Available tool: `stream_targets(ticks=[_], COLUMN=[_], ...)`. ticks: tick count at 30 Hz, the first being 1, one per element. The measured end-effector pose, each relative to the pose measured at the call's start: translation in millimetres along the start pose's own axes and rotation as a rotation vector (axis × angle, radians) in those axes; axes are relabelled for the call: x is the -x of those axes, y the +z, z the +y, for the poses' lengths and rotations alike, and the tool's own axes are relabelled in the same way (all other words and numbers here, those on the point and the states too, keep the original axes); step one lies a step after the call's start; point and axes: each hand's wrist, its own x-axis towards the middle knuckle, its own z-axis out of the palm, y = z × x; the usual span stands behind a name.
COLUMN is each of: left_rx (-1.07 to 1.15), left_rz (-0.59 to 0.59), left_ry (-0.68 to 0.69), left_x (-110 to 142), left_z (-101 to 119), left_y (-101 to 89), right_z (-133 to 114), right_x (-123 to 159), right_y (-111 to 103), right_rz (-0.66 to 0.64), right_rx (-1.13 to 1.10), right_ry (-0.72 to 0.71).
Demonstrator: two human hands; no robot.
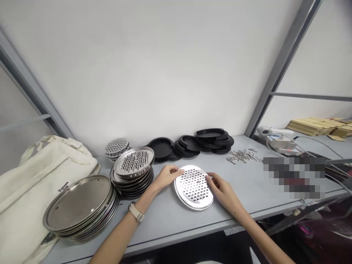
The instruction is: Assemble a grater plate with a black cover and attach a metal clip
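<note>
Between my two hands is a round metal grater disc with rows of slots, just over the grey tabletop. My left hand grips its upper left edge, thumb on top. My right hand has the right edge between thumb and fingers. Left of my left hand stands a stack of dark round pieces, topped by another grater disc. Behind that is a smaller stack of grater discs. Black round holders with raised rims lie along the wall, some piled up.
Large round metal plates are stacked at the left, against a cream bag. Small metal clips lie scattered at the right. A white handheld device, cables and yellowish flat boards are beyond the metal post.
</note>
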Motion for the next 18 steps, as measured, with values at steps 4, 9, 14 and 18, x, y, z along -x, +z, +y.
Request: stream_targets(ticks=[4, 9, 14, 18], left_rx=[0.041, 0.079, 0.142, 0.114], left_rz=[-0.010, -0.032, -0.083, -0.041], left_ry=[0.067, 0.071, 0.073, 0.112], left_x=[1.3, 2.0, 3.6, 4.3], left_z=[5.1, 3.4, 4.5, 6.3], left_y=[1.4, 3.0, 7.7, 15.1], right_z=[-0.2, -2.0, -2.9, -2.2], right_x=[-1.9, -3.6, -1.2, -0.2], right_y=[-3.0, -8.7, -10.3, -8.1], right_rz=[-0.016, -0.037, -0.028, -0.012], right_rx=[-0.096, -0.215, -0.236, -0.226], right_ry=[-0.020, -0.006, 0.001, -0.007])
